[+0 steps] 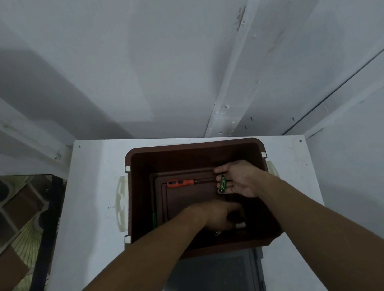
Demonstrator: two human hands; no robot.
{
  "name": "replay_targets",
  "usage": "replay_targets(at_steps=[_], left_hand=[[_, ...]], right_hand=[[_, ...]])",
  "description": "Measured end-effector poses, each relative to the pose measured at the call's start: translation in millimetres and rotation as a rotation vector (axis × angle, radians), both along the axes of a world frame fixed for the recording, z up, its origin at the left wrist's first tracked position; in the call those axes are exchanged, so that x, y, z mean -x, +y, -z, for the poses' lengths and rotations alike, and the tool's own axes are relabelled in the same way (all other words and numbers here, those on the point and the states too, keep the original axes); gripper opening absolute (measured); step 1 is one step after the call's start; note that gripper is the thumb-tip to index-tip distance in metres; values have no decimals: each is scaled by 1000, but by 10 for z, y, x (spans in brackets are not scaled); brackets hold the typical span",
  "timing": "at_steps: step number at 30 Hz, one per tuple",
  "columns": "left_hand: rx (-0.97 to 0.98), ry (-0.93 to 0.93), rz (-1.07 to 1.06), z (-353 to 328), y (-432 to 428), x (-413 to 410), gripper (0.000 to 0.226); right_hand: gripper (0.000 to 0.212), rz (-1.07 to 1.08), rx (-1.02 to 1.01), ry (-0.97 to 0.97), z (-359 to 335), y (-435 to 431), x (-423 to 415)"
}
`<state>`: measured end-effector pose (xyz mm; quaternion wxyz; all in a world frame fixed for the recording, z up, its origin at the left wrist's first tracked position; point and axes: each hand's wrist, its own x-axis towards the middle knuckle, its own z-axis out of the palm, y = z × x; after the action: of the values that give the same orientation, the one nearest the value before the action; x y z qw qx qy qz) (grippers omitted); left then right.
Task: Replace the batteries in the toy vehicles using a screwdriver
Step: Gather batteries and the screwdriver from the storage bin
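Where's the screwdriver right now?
Head view: the screwdriver lies on the floor of the brown bin, toward its far side, shaft pointing at the right hand, which holds a green battery.

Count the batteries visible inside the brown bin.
1: a green battery held in the right hand, near the screwdriver tip. More may hide under the left hand.
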<state>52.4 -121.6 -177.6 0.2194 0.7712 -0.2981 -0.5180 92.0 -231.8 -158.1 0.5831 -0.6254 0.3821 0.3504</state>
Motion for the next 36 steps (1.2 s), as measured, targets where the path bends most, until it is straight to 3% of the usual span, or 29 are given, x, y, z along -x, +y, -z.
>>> replay_targets(at_steps=[11, 21, 28, 36], left_hand=[[-65, -87, 95, -95, 53, 39, 38], [-218, -25, -61, -44, 566, 103, 28], [-306, -34, -173, -75, 665, 204, 45], [-293, -25, -217, -79, 765, 293, 42]], right_hand=[[28, -37, 39, -21, 39, -16, 4], [33, -102, 83, -62, 100, -38, 28], [34, -162, 118, -82, 125, -42, 54], [36, -155, 123, -87, 124, -29, 62]])
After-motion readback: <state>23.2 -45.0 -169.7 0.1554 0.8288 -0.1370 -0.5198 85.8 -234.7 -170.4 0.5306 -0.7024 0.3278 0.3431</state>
